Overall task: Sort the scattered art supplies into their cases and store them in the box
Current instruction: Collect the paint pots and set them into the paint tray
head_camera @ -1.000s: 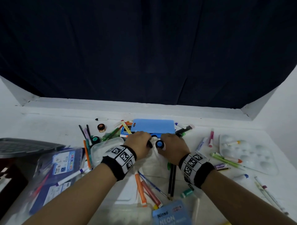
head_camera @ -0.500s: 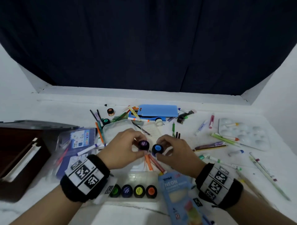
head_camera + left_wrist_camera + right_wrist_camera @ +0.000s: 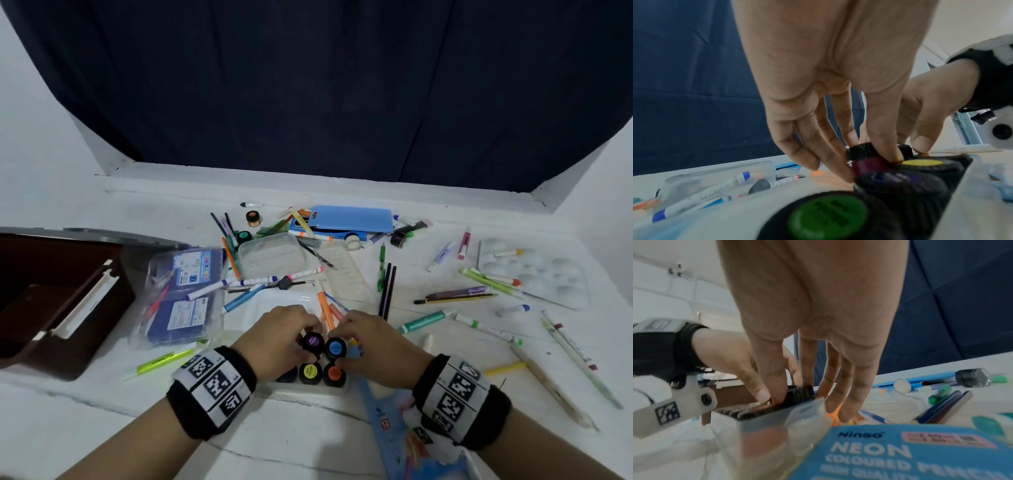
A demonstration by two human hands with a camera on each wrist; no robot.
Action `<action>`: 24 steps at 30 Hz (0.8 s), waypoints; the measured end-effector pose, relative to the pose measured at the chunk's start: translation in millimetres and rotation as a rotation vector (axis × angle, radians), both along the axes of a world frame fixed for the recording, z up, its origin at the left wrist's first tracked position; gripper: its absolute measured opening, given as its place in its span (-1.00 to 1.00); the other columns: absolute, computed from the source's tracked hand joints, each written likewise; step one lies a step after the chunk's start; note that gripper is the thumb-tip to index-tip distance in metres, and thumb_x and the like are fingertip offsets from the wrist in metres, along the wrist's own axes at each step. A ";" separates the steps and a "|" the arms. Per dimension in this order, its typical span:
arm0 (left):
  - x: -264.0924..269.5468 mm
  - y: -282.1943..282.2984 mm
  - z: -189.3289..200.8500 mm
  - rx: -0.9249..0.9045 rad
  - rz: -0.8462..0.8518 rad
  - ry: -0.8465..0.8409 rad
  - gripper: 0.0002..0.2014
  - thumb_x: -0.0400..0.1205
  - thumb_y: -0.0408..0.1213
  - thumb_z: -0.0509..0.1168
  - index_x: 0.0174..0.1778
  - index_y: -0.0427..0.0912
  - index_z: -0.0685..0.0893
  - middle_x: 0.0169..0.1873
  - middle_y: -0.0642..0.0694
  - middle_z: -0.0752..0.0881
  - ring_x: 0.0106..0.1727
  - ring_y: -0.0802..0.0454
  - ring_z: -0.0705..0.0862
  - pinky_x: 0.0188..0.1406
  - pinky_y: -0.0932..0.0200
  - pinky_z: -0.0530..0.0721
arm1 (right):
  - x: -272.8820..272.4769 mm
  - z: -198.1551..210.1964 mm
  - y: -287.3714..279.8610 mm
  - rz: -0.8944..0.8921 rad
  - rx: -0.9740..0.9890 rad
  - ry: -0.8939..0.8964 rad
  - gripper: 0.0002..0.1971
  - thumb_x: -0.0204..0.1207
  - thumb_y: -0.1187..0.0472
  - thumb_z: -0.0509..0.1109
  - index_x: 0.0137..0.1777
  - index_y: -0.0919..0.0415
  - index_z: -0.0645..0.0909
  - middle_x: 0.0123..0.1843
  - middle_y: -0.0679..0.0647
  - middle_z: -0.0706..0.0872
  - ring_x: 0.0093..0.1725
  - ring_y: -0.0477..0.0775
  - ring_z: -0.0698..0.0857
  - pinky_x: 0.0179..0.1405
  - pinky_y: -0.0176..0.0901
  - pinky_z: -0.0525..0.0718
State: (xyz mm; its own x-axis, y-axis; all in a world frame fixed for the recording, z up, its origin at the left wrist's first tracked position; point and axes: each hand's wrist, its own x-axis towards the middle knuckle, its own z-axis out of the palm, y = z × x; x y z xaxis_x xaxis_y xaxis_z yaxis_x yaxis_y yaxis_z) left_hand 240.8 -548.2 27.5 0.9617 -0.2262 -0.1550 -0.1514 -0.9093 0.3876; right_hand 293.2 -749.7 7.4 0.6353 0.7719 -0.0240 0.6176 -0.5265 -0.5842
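Over the paint case [image 3: 310, 390]: both hands are lowering jars toward its far row.
Left hand [image 3: 277, 337]: fingers are pinching the purple jar [image 3: 313, 341], upright.
Right hand [image 3: 373, 346]: fingers are gripping the blue jar [image 3: 335, 348], touching the purple one.
Gap: both are hanging directly behind the yellow jar [image 3: 310, 371] and orange jar [image 3: 333, 374].

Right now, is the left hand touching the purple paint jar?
Touching. In the left wrist view the left hand pinches the purple paint jar, its fingers pressed against the jar's side with no gap.

Dark navy curtain [image 3: 342, 85] behind white table [image 3: 171, 205]
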 end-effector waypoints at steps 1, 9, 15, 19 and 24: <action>0.0 0.0 -0.5 0.001 -0.001 0.004 -0.71 0.52 -0.09 0.52 0.14 0.06 0.72 0.07 0.02 0.67 0.11 0.03 0.64 0.18 0.05 0.59 | 0.6 2.9 1.4 0.011 -0.026 0.010 -0.82 0.47 0.12 0.51 0.05 0.13 0.77 0.00 0.04 0.65 0.00 -0.06 0.58 0.00 -0.19 0.57; 3.3 1.7 -1.8 0.099 -0.030 0.010 -0.75 0.62 -0.08 0.42 0.22 0.11 0.76 0.09 0.08 0.68 0.12 0.05 0.63 0.13 0.05 0.59 | 7.2 7.6 7.8 -0.095 -0.047 0.087 -0.85 0.40 0.17 0.57 -0.03 0.05 0.83 -0.12 -0.04 0.81 -0.12 -0.06 0.72 -0.10 -0.14 0.70; 9.2 1.2 0.1 0.126 0.052 -0.019 -0.76 0.48 0.02 0.53 0.05 0.16 0.78 -0.07 0.18 0.71 0.07 0.10 0.65 0.09 0.10 0.61 | 13.2 14.2 19.6 -0.101 -0.175 0.040 -0.84 0.31 0.17 0.67 -0.17 0.16 0.78 -0.16 -0.04 0.71 -0.14 -0.01 0.71 -0.22 -0.23 0.62; 12.5 1.8 0.2 0.096 0.101 -0.017 -0.77 0.39 0.03 0.60 -0.10 0.10 0.81 -0.23 0.20 0.67 -0.06 0.17 0.69 -0.03 0.15 0.64 | 19.5 16.2 29.0 -0.095 -0.251 0.031 -0.79 0.25 0.21 0.72 -0.20 0.19 0.77 -0.22 -0.04 0.70 -0.16 0.03 0.73 -0.30 -0.28 0.55; 12.2 4.8 -2.5 0.058 0.087 0.011 -0.76 0.39 0.04 0.61 -0.11 0.09 0.81 -0.12 0.14 0.76 -0.07 0.17 0.71 0.00 0.09 0.66 | 20.7 16.0 27.9 -0.075 -0.235 0.055 -0.77 0.23 0.17 0.73 -0.18 0.07 0.75 -0.16 -0.06 0.73 -0.12 0.00 0.73 -0.17 -0.18 0.63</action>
